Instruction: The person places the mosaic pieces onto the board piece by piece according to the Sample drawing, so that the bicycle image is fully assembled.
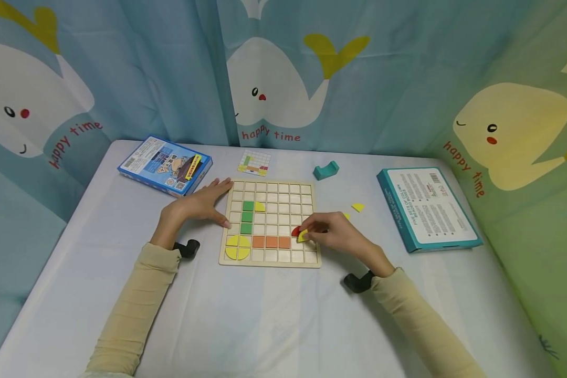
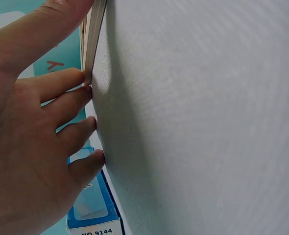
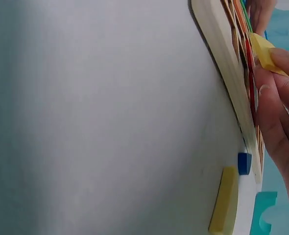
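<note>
A wooden grid board lies flat on the white tabletop. On it sit several green squares, several orange squares, a yellow circle of quarter pieces, a yellow quarter piece and a red piece. My left hand touches the board's left edge, thumb and fingers spread; the left wrist view shows its fingertips at the wooden rim. Between thumb and fingers, my right hand pinches a yellow quarter-circle piece over the board's right side, beside the red piece.
A pattern card lies behind the board, left of a teal holder. Blue box at left, teal box at right. A loose yellow piece and a small blue piece lie right of the board.
</note>
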The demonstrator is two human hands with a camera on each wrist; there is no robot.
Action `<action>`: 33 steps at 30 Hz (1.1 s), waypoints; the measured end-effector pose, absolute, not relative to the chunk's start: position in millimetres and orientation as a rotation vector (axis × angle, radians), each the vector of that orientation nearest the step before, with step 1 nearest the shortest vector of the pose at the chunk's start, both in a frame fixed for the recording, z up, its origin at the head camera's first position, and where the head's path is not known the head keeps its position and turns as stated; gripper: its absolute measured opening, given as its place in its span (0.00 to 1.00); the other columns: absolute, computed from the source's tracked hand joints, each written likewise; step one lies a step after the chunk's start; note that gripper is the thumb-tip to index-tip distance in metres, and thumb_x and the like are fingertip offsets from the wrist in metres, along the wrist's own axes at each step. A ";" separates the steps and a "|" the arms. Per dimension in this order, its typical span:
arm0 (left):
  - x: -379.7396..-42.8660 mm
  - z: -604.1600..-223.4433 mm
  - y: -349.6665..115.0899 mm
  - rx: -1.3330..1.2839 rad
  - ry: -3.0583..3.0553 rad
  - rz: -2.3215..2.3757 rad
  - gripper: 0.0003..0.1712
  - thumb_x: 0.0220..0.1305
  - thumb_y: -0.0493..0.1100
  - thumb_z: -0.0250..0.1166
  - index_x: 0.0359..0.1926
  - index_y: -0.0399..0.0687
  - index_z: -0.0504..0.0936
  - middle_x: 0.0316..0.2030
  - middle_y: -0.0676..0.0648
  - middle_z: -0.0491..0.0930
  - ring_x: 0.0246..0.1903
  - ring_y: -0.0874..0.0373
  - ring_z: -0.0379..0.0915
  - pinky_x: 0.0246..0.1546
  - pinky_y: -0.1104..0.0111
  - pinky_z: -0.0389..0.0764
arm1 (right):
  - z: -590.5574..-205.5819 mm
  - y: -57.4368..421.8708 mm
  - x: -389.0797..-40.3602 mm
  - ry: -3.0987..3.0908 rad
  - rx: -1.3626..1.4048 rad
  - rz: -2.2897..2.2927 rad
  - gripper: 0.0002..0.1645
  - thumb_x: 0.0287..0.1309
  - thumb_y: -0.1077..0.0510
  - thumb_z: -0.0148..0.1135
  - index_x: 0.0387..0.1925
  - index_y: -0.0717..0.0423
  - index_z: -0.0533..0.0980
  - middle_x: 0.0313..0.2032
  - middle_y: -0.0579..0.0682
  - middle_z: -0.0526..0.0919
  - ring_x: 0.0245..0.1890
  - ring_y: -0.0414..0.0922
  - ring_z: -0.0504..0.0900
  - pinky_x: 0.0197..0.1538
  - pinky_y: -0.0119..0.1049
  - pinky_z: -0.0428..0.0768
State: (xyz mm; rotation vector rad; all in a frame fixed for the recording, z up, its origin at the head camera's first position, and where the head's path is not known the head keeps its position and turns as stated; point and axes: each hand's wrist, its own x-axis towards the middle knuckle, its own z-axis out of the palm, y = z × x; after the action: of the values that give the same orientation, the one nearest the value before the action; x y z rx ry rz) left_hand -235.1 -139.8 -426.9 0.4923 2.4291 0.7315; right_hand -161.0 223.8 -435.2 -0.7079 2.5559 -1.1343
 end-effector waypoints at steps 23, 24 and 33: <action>-234.6 -424.5 -138.9 0.489 2.430 0.727 0.66 0.55 0.54 0.79 0.83 0.46 0.46 0.83 0.43 0.39 0.82 0.41 0.27 0.78 0.37 0.39 | -433.0 211.6 -156.4 2.577 -0.872 -1.042 0.06 0.56 0.67 0.74 0.34 0.53 0.89 0.38 0.45 0.91 0.35 0.37 0.83 0.40 0.29 0.83; -234.8 -424.7 -139.1 0.491 2.431 0.727 0.66 0.55 0.54 0.79 0.83 0.46 0.46 0.83 0.43 0.39 0.82 0.41 0.27 0.78 0.37 0.39 | -432.7 211.3 -156.3 2.577 -0.879 -1.038 0.07 0.57 0.67 0.74 0.35 0.53 0.89 0.38 0.45 0.90 0.35 0.37 0.83 0.40 0.30 0.83; -234.6 -425.3 -140.2 0.508 2.435 0.744 0.66 0.55 0.52 0.80 0.83 0.45 0.46 0.83 0.42 0.39 0.82 0.41 0.27 0.78 0.37 0.40 | -434.8 209.5 -158.2 2.567 -0.991 -1.035 0.08 0.58 0.69 0.71 0.38 0.56 0.88 0.39 0.47 0.89 0.37 0.39 0.84 0.42 0.32 0.85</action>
State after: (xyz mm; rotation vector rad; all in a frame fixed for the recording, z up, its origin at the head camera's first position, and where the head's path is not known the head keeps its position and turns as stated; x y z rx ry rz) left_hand -234.6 -140.2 -425.3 0.5082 2.4346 0.7444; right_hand -158.2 209.5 -434.8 -0.9911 2.5672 -1.0351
